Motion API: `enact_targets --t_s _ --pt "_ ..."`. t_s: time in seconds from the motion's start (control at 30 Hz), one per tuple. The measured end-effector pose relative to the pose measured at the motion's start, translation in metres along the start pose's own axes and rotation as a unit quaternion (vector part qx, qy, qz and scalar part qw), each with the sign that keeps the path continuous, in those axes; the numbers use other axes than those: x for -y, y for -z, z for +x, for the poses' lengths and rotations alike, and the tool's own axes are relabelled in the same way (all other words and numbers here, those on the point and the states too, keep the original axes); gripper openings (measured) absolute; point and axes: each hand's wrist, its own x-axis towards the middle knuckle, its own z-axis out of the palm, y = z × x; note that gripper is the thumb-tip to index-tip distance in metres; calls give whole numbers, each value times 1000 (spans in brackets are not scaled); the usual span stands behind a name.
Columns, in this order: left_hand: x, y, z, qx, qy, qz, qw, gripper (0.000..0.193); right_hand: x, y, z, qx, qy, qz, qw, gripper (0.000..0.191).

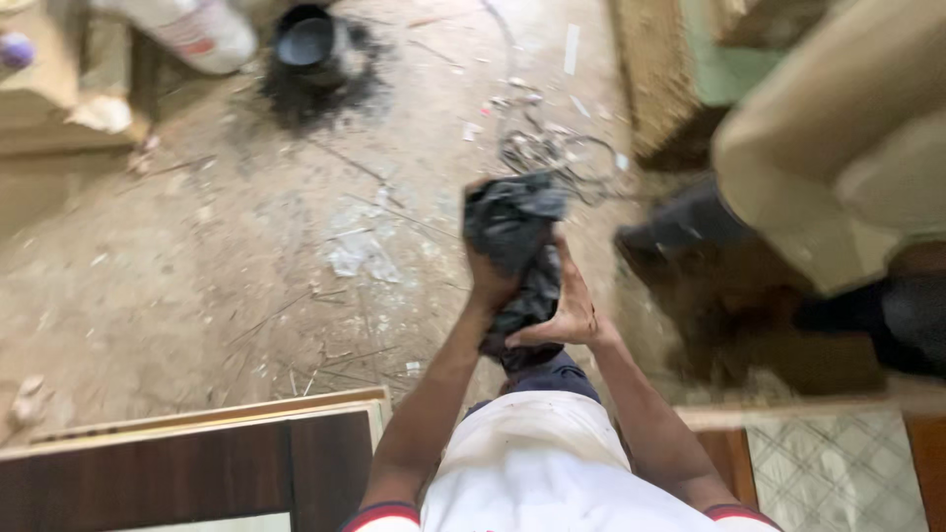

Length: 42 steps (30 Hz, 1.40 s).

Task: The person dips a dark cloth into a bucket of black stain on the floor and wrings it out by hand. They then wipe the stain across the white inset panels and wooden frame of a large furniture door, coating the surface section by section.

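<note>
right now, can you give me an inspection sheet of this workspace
surface: dusty floor, strewn with thin sticks and scraps, with a dark stain around the pot.
job's things: crumpled dark cloth, held in both hands.
clutter: small dark pot on the stain; white plastic bottle beside it; pale paper scraps.
grippers: left hand grips the cloth from the left; right hand presses it from the right.
cables: tangle of thin wire on the floor beyond the hands.
surroundings: dark wooden panel at lower left; another person's trouser leg and dark shoe at right; patterned mat at lower right.
</note>
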Motion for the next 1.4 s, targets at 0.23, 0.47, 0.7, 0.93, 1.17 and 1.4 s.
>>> enact_targets --t_s 0.23,0.47,0.7,0.93,1.17,1.4 --pt "85 -6 137 -163 110 -145 970 54 -32 -11 148 -58 -14 146 987 111" --pt "188 50 220 -238 -58 222 944 46 -69 -38 269 86 -231 314 917 75" --pt "330 154 313 -355 57 -45 932 60 -125 -96 432 178 -327 227 900 46" --pt "457 288 467 -238 223 136 935 59 -166 -153 630 267 -477 331 770 60" --pt "525 381 590 -93 338 -472 809 65 -182 -215 786 338 -372 674 542 70" --pt "538 326 665 -246 -253 87 932 39 -140 -297 942 235 -272 923 138 63"
